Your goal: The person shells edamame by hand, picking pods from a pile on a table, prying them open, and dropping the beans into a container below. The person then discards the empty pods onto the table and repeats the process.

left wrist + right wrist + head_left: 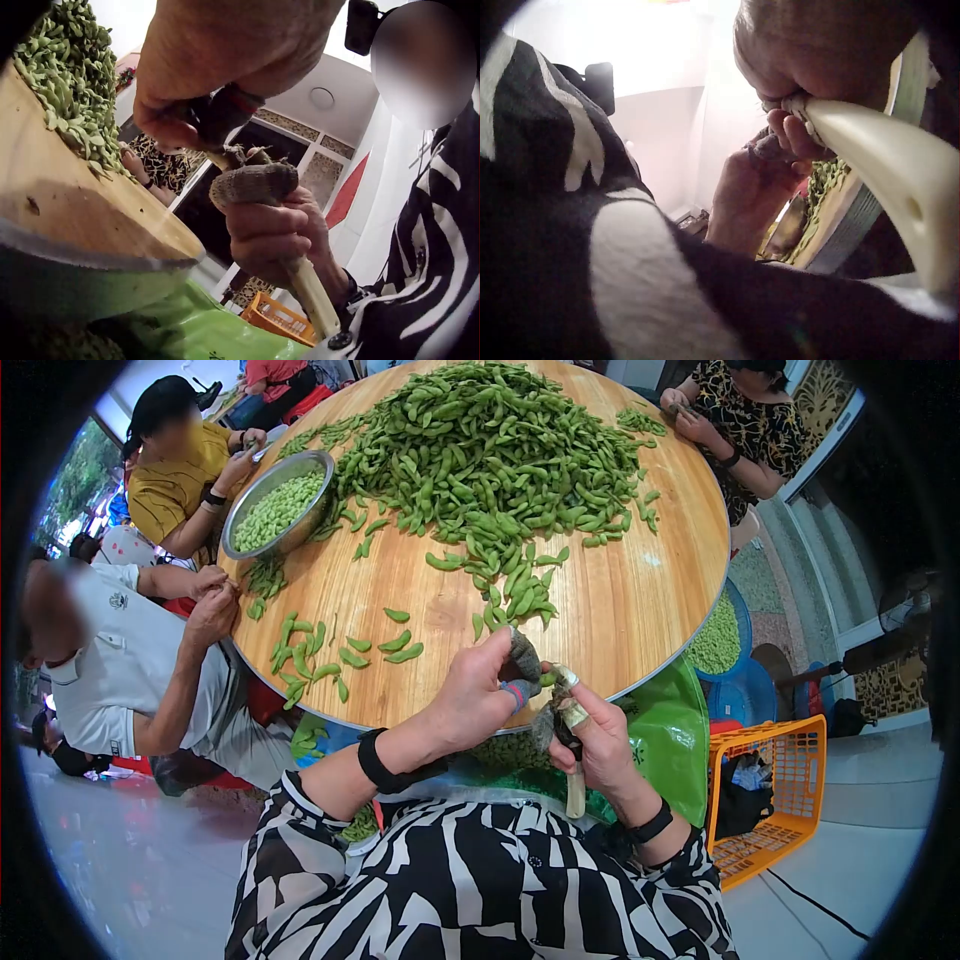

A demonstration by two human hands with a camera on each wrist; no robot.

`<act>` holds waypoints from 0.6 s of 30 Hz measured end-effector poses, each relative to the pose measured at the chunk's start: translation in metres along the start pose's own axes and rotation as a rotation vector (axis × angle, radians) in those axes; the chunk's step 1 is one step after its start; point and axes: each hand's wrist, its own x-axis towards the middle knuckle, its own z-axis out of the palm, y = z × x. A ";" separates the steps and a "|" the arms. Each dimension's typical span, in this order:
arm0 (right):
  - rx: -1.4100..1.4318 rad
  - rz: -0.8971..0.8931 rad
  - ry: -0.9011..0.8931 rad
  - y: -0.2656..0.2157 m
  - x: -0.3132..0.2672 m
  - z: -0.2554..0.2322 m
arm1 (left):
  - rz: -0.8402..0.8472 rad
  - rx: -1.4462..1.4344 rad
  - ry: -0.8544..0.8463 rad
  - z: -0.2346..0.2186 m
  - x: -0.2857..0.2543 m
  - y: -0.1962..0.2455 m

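Note:
My left hand (pixel 465 700) is raised over the table's near edge, a dark grey fabric cover on one fingertip and a grey-and-red band on another finger. Its fingertips meet those of my right hand (pixel 605 750) around a small green piece (pixel 547 678), partly hidden by the fingers. In my right hand is a tool with a cream handle (pixel 885 157), which has a hole near its end and points down toward my body. The tool's working end is hidden in the hand. A ribbed grey cover (pixel 255 185) sits on a right finger, with pale wrapping beside it.
A big heap of green soybean pods (pixel 490 450) covers the back of the round wooden table (pixel 600 600). Loose pods (pixel 330 660) lie at left. A metal bowl (pixel 235 530) holds shelled beans. Right of me are a blue basin (pixel 745 635) and an orange crate (pixel 818 800). Other people sit around.

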 end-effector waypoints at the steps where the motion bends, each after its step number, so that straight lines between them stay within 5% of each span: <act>1: 0.001 0.002 0.000 0.000 -0.001 0.001 | 0.006 0.037 -0.007 -0.001 0.000 0.000; 9: -0.098 -0.070 0.070 -0.004 -0.003 0.003 | 0.006 -0.073 -0.035 0.001 0.002 -0.001; 18: -0.253 -0.150 0.025 -0.009 -0.011 -0.012 | -0.244 -0.482 -0.169 0.002 0.010 -0.004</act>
